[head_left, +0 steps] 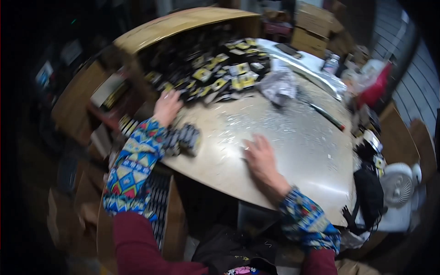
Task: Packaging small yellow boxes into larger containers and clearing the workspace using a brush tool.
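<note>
My left hand (168, 108) reaches to the near left edge of a heap of small black-and-yellow packets (215, 75). Its fingertips are at the packets, but blur hides whether they grip one. Just below that hand, a bundle of stacked dark packets (189, 139) sits on the table's left edge. My right hand (262, 158) is over the pale tabletop (220, 158), fingers apart, with nothing in it. Both forearms wear patterned blue sleeve covers.
An open cardboard box (192, 20) lies around the heap. A crumpled grey cloth (277, 84), a pen-like tool (327, 116) and small clear scraps are on the table. Below left stands a carton (176, 220) of packed dark packets. A small white fan (398, 189) is at the right.
</note>
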`<action>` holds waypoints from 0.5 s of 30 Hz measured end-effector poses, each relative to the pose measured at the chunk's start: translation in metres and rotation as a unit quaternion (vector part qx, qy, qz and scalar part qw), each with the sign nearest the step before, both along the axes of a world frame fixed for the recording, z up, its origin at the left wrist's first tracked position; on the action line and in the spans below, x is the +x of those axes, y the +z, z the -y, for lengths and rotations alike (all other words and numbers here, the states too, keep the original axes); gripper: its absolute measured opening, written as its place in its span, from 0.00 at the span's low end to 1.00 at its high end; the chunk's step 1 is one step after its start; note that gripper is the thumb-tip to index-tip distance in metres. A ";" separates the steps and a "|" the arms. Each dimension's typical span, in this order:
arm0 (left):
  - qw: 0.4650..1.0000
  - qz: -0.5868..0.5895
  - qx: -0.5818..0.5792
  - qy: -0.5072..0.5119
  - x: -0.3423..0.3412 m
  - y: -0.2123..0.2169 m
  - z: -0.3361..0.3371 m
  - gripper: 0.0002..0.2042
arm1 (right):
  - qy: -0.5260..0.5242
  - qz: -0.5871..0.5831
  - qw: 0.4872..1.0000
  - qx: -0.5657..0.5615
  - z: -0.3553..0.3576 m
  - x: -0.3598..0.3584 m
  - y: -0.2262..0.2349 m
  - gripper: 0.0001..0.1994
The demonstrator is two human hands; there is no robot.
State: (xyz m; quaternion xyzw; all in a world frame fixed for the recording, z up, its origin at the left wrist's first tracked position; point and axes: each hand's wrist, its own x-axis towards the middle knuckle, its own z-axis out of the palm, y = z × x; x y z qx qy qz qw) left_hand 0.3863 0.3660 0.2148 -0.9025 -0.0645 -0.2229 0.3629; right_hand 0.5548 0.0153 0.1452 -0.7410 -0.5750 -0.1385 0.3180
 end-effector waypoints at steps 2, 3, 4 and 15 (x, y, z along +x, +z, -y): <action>0.993 -0.022 -0.016 0.113 -0.006 -0.009 -0.022 0.06 | 0.001 0.099 0.995 0.000 -0.046 0.009 -0.007 0.14; 0.978 -0.105 -0.068 0.164 0.024 0.014 0.007 0.05 | -0.033 0.153 0.987 -0.041 -0.046 0.038 -0.013 0.14; 0.985 -0.073 -0.074 0.139 0.018 0.030 0.021 0.05 | -0.045 0.145 0.988 -0.042 -0.045 0.051 -0.009 0.14; 0.777 -0.083 -0.610 -0.132 0.022 -0.005 0.207 0.09 | -0.127 0.058 0.978 -0.157 0.093 0.063 -0.015 0.18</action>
